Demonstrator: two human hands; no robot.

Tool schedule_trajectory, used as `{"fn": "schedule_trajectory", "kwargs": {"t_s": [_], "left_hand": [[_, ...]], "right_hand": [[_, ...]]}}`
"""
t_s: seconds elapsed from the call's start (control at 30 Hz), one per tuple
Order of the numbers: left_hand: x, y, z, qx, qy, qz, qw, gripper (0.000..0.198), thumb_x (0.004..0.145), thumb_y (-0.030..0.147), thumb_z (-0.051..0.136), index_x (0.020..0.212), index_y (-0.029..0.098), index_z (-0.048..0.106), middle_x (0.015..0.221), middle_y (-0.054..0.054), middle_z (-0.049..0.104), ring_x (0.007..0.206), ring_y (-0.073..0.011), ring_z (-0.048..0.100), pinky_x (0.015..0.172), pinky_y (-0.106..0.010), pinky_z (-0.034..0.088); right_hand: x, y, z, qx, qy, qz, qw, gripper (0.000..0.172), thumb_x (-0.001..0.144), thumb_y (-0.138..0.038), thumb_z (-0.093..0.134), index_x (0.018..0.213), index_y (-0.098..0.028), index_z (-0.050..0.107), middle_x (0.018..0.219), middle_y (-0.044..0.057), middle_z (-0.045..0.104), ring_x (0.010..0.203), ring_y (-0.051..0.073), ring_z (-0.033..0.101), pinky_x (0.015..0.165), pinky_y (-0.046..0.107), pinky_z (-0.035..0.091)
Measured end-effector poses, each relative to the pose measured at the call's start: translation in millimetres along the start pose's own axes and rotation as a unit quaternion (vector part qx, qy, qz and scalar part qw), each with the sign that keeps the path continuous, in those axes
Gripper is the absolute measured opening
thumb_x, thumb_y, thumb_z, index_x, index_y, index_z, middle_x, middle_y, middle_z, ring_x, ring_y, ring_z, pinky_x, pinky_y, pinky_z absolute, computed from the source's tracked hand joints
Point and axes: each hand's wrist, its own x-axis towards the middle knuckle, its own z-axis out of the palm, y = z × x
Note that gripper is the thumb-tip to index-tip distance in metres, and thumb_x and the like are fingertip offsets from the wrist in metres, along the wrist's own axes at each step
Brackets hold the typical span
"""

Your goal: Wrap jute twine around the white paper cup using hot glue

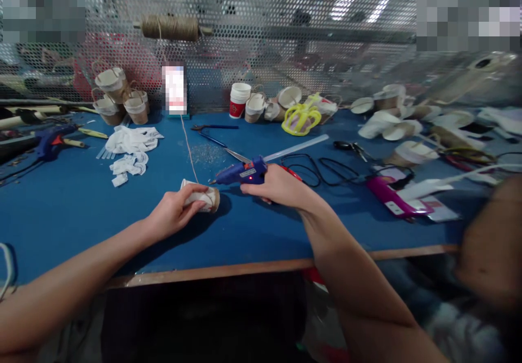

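Observation:
My left hand (pixel 179 208) is closed around a small paper cup (pixel 210 200) lying on its side, with brown twine wrapped at its right end. A strand of twine (pixel 188 148) runs from the cup up toward the back of the table. My right hand (pixel 279 186) grips a blue hot glue gun (pixel 244 173) whose red light is lit. Its nozzle points left, just above the cup; I cannot tell whether it touches. A clear glue stick (pixel 297 146) sticks out of the gun's back end.
A twine spool (pixel 169 28) hangs on the mesh. Behind are pliers (pixel 216 127), twine-wrapped cups (pixel 136 106), a red cup (pixel 238 101) and a yellow crown-like piece (pixel 302 121). White cloth scraps (pixel 132 140) and another glue gun (pixel 51 140) lie left. A purple tool (pixel 395 197) and another person's arm (pixel 491 238) are right.

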Motion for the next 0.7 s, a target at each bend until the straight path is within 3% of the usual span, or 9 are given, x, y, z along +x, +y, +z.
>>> {"fn": "schedule_trajectory", "kwargs": {"t_s": [0.1,0.27,0.4,0.47,0.57,0.7], "left_hand": [[0.4,-1.2,1.5,-0.012,-0.002,-0.008,1.0,0.028,0.087,0.027,0.042,0.11,0.014,0.051,0.098,-0.01,0.068,0.079,-0.019,0.067,0.066,-0.027,0.05],[1.6,-2.2,2.9,-0.019,0.001,-0.008,1.0,0.028,0.087,0.027,0.042,0.11,0.014,0.051,0.092,-0.009,0.069,0.075,-0.0185,0.067,0.065,-0.028,0.049],[1.5,-2.0,4.2,-0.016,0.006,-0.003,1.0,0.028,0.088,0.026,0.04,0.111,0.014,0.051,0.093,-0.009,0.07,0.075,-0.0191,0.067,0.064,-0.028,0.049],[1.4,-1.2,5.1,-0.017,0.007,0.006,1.0,0.028,0.088,0.026,0.04,0.111,0.014,0.051,0.093,-0.01,0.07,0.076,-0.0195,0.068,0.064,-0.028,0.05],[1.9,-0.3,6.6,-0.018,0.012,0.027,0.999,0.028,0.088,0.026,0.04,0.111,0.014,0.051,0.093,-0.01,0.07,0.076,-0.0194,0.068,0.065,-0.028,0.05],[2.4,0.3,7.1,-0.017,0.025,0.061,0.998,0.027,0.088,0.025,0.04,0.11,0.014,0.05,0.097,-0.011,0.069,0.081,-0.0193,0.068,0.068,-0.028,0.051]], "right_hand": [[6.9,2.0,-5.1,0.047,0.026,-0.021,0.998,0.021,0.07,-0.032,0.06,0.059,-0.017,0.05,0.043,-0.004,0.049,0.04,0.008,0.045,0.042,0.021,0.036],[35.3,18.4,-25.9,-0.073,0.201,0.068,0.975,0.022,0.076,-0.036,0.059,0.075,-0.015,0.058,0.07,0.003,0.064,0.056,0.011,0.055,0.05,0.021,0.039],[60.9,38.5,-40.3,-0.113,0.213,0.135,0.961,0.033,0.085,-0.037,0.047,0.067,-0.012,0.058,0.06,0.007,0.061,0.051,0.013,0.055,0.05,0.023,0.04],[69.3,45.2,-42.4,-0.123,0.211,0.164,0.956,0.035,0.086,-0.039,0.046,0.075,-0.01,0.06,0.063,0.007,0.061,0.054,0.013,0.057,0.053,0.025,0.043],[77.6,48.6,-40.3,-0.133,0.216,0.18,0.95,0.031,0.086,-0.038,0.049,0.094,-0.01,0.059,0.087,0.007,0.063,0.075,0.015,0.06,0.068,0.032,0.049],[81.8,37.5,-30.7,-0.138,0.249,0.137,0.949,0.028,0.082,-0.03,0.054,0.093,-0.005,0.062,0.106,0.023,0.058,0.109,0.032,0.05,0.087,0.045,0.039]]}}
